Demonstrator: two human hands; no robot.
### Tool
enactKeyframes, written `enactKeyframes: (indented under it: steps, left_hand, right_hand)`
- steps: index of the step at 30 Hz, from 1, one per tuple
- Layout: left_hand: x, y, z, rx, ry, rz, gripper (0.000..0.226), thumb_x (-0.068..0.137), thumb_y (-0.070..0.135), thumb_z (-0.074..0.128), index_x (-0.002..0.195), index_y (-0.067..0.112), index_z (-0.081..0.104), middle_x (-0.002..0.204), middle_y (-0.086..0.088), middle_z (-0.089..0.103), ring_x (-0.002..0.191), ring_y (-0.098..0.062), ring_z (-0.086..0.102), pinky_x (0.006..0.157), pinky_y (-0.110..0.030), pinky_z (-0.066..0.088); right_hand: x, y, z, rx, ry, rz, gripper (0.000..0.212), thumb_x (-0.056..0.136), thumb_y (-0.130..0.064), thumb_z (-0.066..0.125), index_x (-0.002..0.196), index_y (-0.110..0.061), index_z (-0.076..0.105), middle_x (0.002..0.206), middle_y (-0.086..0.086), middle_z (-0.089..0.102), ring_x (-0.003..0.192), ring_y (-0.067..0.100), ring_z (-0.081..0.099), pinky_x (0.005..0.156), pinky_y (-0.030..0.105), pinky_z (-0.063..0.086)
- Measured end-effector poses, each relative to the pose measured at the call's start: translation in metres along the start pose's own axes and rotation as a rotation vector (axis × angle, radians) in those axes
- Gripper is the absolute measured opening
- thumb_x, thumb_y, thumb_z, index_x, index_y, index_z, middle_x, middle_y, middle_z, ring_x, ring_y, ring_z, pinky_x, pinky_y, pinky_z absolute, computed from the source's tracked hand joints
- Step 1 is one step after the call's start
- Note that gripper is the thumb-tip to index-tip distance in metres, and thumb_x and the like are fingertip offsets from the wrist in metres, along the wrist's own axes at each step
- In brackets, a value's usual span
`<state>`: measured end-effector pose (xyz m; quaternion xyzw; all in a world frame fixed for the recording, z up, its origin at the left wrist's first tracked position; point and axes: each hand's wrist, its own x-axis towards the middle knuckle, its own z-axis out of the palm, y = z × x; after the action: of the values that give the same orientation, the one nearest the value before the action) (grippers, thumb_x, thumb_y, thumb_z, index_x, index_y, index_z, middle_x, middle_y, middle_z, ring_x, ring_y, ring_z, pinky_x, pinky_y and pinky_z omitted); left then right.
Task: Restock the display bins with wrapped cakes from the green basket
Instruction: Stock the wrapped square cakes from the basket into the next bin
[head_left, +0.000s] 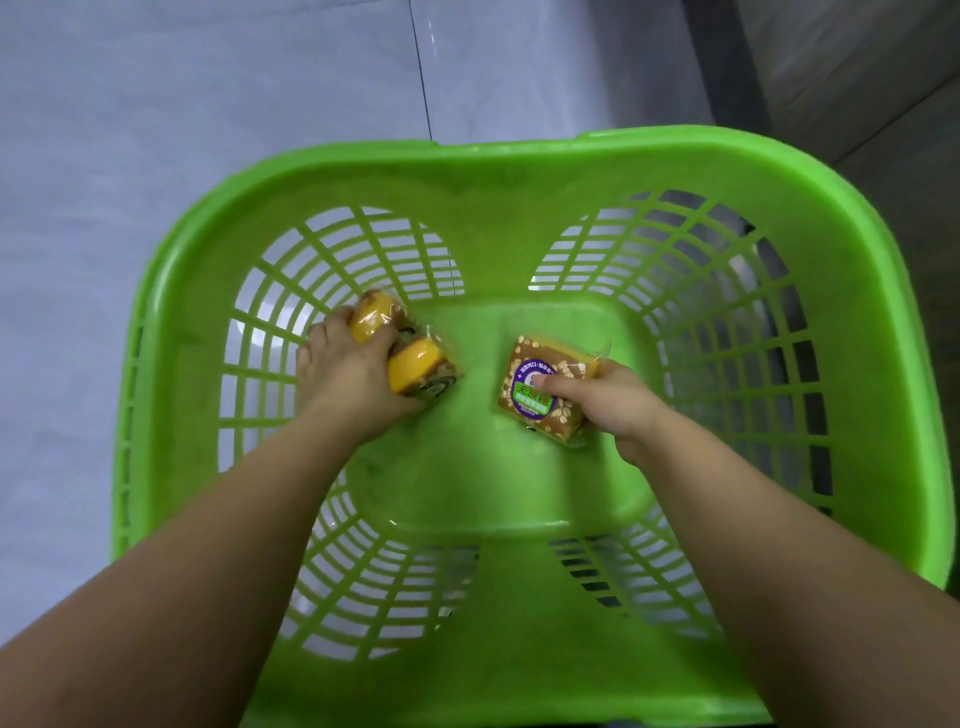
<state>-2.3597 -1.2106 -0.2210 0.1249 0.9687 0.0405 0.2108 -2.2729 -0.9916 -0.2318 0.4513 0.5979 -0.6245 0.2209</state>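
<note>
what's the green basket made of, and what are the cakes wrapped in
The green basket looks like moulded plastic: one glossy even colour, thin slotted ribs, rounded rim. The square oat-topped cake and the round yellow cakes seem wrapped in clear plastic film: it glints, and the cake shows through. The square one carries a printed label.

Both hands were down in green basket (519, 171). Left hand (348, 371) gripped two round yellow cakes (410, 364). Right hand (613, 400) held a square oat cake (540, 384), thumb on its label.

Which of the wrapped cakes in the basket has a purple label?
The square oat-topped cake held by the right hand. The two round yellow cakes under the left hand show no such label.
</note>
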Motion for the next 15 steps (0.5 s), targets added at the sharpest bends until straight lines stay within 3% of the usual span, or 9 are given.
enactKeyframes:
  steps: [5, 8, 10, 11, 13, 15]
  left_hand:
    - [-0.013, 0.011, 0.004, -0.114, -0.022, 0.142, 0.065, 0.059, 0.029, 0.082, 0.118, 0.014, 0.057, 0.143, -0.021, 0.025, 0.121, -0.041, 0.040, 0.104, -0.040, 0.034]
    - [-0.013, 0.021, 0.007, -0.076, -0.102, 0.089, 0.068, 0.060, 0.041, 0.081, 0.121, 0.025, 0.055, 0.145, -0.020, 0.024, 0.126, -0.040, 0.032, 0.105, -0.039, 0.028]
    - [-0.012, 0.027, 0.007, -0.079, -0.169, 0.003, 0.071, 0.061, 0.051, 0.078, 0.124, 0.029, 0.051, 0.139, -0.020, 0.035, 0.123, -0.038, 0.035, 0.102, -0.037, 0.029]
    - [-0.014, 0.030, 0.005, -0.150, -0.186, -0.038, 0.073, 0.060, 0.054, 0.077, 0.123, 0.029, 0.051, 0.132, -0.020, 0.042, 0.119, -0.037, 0.040, 0.101, -0.037, 0.033]
    - [-0.024, 0.036, -0.003, -0.520, -0.229, -0.128, 0.072, 0.055, 0.053, 0.079, 0.117, 0.026, 0.055, 0.118, -0.016, 0.055, 0.108, -0.032, 0.053, 0.098, -0.040, 0.043]
    - [-0.045, 0.045, -0.021, -0.917, -0.261, -0.187, 0.060, 0.059, 0.037, 0.083, 0.112, 0.026, 0.058, 0.106, -0.005, 0.068, 0.095, -0.020, 0.066, 0.090, -0.040, 0.051]
  right_hand:
    - [-0.003, 0.000, -0.004, 0.006, 0.013, -0.006, 0.036, 0.068, -0.020, 0.081, 0.099, -0.014, 0.064, 0.088, 0.005, 0.071, 0.063, 0.012, 0.066, 0.043, 0.014, 0.045]
    - [-0.004, 0.000, -0.010, 0.000, 0.023, -0.016, 0.031, 0.068, -0.018, 0.081, 0.092, -0.017, 0.062, 0.089, 0.004, 0.070, 0.065, 0.012, 0.066, 0.047, 0.017, 0.048]
    - [-0.006, -0.002, -0.015, 0.008, 0.041, -0.025, 0.029, 0.068, -0.017, 0.081, 0.090, -0.018, 0.061, 0.089, 0.005, 0.069, 0.065, 0.013, 0.066, 0.047, 0.017, 0.048]
    - [-0.009, -0.004, -0.017, 0.024, 0.049, -0.032, 0.028, 0.069, -0.017, 0.080, 0.089, -0.017, 0.061, 0.090, 0.007, 0.069, 0.064, 0.014, 0.065, 0.047, 0.017, 0.049]
    - [-0.021, -0.011, -0.023, 0.076, 0.054, -0.064, 0.026, 0.070, -0.015, 0.079, 0.092, -0.014, 0.064, 0.090, 0.008, 0.070, 0.064, 0.014, 0.066, 0.047, 0.016, 0.050]
    - [-0.045, -0.020, -0.030, 0.136, 0.052, -0.080, 0.028, 0.071, -0.016, 0.078, 0.096, -0.013, 0.066, 0.086, 0.005, 0.071, 0.061, 0.012, 0.066, 0.045, 0.015, 0.048]
